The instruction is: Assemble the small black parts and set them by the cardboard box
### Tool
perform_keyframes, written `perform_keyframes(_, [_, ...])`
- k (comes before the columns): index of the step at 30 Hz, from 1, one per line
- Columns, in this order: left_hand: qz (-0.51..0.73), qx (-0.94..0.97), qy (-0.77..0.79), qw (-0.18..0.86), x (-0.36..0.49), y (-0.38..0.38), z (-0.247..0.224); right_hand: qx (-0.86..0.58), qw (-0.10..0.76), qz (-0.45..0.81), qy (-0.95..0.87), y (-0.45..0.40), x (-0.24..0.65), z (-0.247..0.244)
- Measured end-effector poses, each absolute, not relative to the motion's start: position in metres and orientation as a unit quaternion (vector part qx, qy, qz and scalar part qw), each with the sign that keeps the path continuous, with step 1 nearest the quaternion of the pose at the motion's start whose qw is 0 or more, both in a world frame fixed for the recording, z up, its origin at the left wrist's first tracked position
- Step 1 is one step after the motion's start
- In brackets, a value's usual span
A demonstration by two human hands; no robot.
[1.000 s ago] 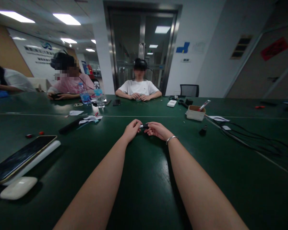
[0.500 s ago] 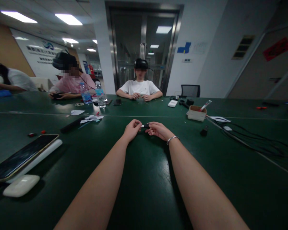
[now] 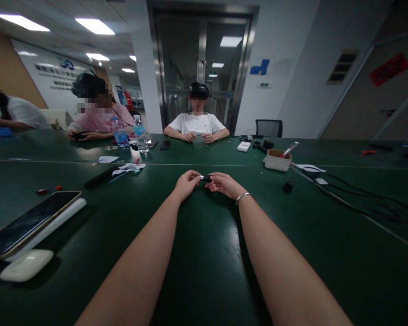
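Observation:
Out over the middle of the green table, both my hands meet at a small black stick-like piece with a silvery end [image 3: 206, 178], too small to make out its exact kind. My left hand [image 3: 187, 183] is closed, its thumb and fingers pinching the silvery end. From the other side my right hand [image 3: 224, 184], with a silver bangle at the wrist, pinches the black end. The fingers cover part of the piece. To the right of my hands a small dark object [image 3: 288, 184] stands on the table.
At left lie a phone [image 3: 30, 219] on a white block and a white rounded case [image 3: 27, 266]. Crumpled paper [image 3: 129, 168] and bottles [image 3: 141, 136] are farther back. A small box [image 3: 278, 161] and black cables [image 3: 357, 192] lie right. A person [image 3: 197, 124] sits opposite.
The view has turned very slightly to the right. Both hands keep the same hold on the small piece, with no clear movement between them.

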State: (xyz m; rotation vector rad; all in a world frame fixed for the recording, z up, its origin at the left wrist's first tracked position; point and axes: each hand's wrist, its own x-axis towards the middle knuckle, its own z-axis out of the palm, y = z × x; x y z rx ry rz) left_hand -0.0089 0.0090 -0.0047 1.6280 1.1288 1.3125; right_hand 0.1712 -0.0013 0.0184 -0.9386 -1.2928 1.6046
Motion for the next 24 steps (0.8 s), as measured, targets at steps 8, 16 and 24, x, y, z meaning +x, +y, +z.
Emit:
perform_keyframes(8, [0.522,0.645,0.424,0.363,-0.0098,0.0095,-0.0067,-0.374,0.426,0.642,-0.516,-0.0015,0.1706,0.0183])
perform_keyframes(16, [0.508,0.641,0.444,0.367,-0.0108,0.0101,-0.0058,-0.373,0.424,0.644,-0.516,0.0017,0.1719,0.0160])
perform_keyframes(24, [0.523,0.646,0.428,0.356,-0.0111,0.0126,-0.0084,-0.371,0.432,0.648,-0.506,0.0020,0.1714,0.0156])
